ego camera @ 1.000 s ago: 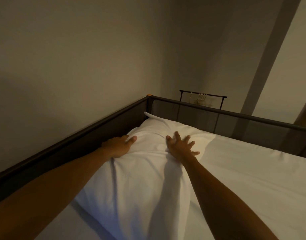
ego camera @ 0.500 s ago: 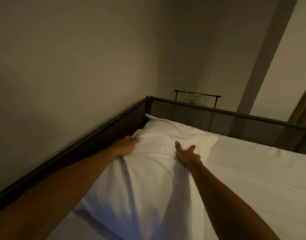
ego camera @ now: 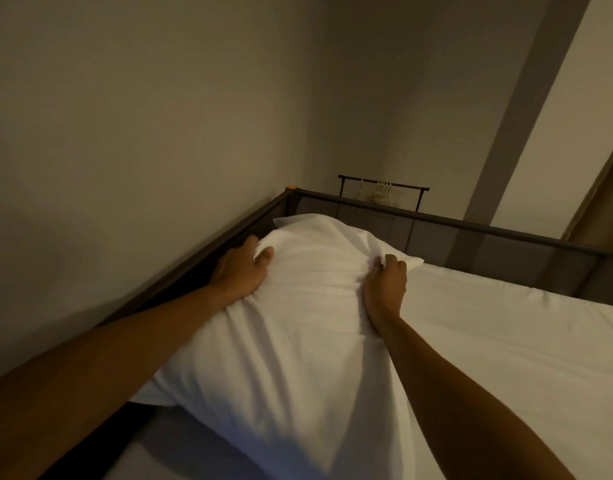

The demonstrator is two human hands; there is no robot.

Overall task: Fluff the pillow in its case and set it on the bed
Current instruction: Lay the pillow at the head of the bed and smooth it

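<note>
A white pillow (ego camera: pixel 298 334) in its case lies lengthwise on the bed (ego camera: pixel 506 358), which has a white sheet, with its far end in the bed's back left corner. My left hand (ego camera: pixel 241 270) clutches the pillow's left side beside the dark rail, the thumb on top of the cloth. My right hand (ego camera: pixel 384 289) is closed on a bunch of the case on the pillow's right side, and the cloth wrinkles around it. The far half of the pillow bulges up between my hands.
A dark metal bed rail (ego camera: pixel 454 225) with mesh panels runs along the left and far sides. Plain walls stand close behind it. A black clothes rack (ego camera: pixel 384 187) with several pale hangers stands beyond the far rail. A door edge (ego camera: pixel 606 188) shows at the right.
My hands went from lying flat on the pillow to gripping its two sides. The far part of the pillow has bunched up higher between them.
</note>
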